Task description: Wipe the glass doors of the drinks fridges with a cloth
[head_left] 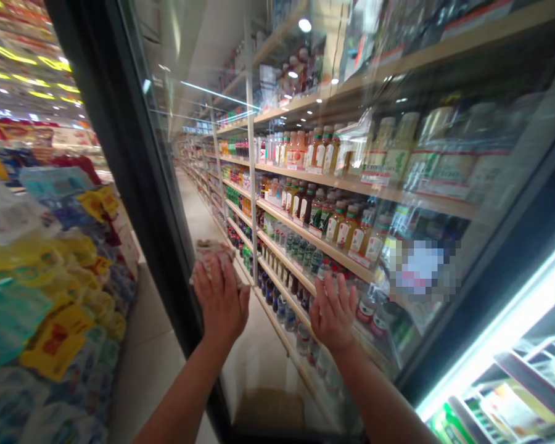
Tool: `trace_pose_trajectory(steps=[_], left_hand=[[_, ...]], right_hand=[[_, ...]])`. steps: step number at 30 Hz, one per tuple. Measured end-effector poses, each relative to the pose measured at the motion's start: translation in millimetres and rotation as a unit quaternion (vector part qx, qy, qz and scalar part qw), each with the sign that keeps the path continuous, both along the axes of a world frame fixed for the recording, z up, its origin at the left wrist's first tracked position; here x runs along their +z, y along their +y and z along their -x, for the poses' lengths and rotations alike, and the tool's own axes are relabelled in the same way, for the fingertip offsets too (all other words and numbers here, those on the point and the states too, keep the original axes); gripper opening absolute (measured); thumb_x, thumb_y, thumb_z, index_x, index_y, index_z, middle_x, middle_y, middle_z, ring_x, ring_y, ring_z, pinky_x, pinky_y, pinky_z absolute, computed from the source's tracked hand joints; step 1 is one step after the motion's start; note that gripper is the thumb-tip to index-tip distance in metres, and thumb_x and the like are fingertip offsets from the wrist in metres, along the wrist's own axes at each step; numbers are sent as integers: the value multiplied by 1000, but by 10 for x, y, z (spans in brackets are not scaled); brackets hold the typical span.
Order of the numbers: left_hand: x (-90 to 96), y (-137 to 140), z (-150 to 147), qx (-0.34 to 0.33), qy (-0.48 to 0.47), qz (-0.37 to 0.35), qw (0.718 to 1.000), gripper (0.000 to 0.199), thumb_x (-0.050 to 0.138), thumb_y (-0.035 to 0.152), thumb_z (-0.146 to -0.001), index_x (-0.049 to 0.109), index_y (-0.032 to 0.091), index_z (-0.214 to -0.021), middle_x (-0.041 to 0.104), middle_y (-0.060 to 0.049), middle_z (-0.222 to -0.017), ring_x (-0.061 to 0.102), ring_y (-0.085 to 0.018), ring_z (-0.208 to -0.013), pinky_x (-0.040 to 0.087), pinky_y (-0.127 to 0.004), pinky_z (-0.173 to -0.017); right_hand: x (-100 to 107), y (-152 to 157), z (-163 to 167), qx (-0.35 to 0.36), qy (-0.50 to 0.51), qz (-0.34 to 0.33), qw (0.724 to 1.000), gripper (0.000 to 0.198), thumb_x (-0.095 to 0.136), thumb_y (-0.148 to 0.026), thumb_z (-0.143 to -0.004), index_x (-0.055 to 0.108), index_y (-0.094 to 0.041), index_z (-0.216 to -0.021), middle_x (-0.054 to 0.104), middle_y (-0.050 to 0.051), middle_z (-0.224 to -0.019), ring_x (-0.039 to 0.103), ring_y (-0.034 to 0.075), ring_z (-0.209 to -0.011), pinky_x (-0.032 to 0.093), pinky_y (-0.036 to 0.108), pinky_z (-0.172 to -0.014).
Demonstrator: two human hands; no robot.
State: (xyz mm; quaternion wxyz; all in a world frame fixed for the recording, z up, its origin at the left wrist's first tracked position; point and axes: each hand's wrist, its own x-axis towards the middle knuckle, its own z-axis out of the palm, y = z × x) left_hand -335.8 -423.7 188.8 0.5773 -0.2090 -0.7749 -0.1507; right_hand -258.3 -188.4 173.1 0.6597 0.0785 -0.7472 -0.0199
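A glass door (pixel 277 345) with a dark frame stands in front of me. My left hand (pixel 222 302) presses a crumpled, light patterned cloth (pixel 213 250) against the pane near its left frame edge. The fingers lie over the cloth, and part of it is hidden beneath them. My right hand (pixel 335 308) is raised at the middle of the pane, with its fingers extended and nothing visible in it. Whether its fingertips touch the glass, I cannot tell.
Shelves of drink bottles (pixel 342 225) appear in the glass. At left, wrapped multipacks (pixel 65 271) with yellow signs are stacked beside the tiled floor (pixel 148 364). A bright light strip (pixel 499 327) and cooler racks (pixel 536 388) with products are at lower right.
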Motion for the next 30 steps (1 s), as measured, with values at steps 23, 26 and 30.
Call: trace_pose_trajectory(steps=[23,26,30], left_hand=[[423,123,-21,-40,49,65,996,74,46,38,-104,12,19,-167,20,-18,-170,-2,-37,-160,12,-66,-127],[516,109,-23,-28,33,33,998,71,41,37,-105,12,17,-167,18,-20,-170,-4,-38,-160,11,-67,-126],[-67,296,-210,-26,25,70,997,75,49,35,-103,17,10,-165,21,-25,-168,-5,-41,-159,11,-65,-127]], right_hand=[[-13,48,-46,24,-8,-3,1000,61,51,-15,-92,49,-17,-153,70,10,-137,29,24,-158,17,47,-132],[-4,49,-58,16,-10,-6,1000,57,50,-16,-93,52,-17,-150,70,10,-135,29,24,-157,18,47,-131],[-6,64,-74,22,-10,-7,1000,61,51,-16,-92,49,-17,-153,69,10,-137,29,24,-157,18,47,-132]])
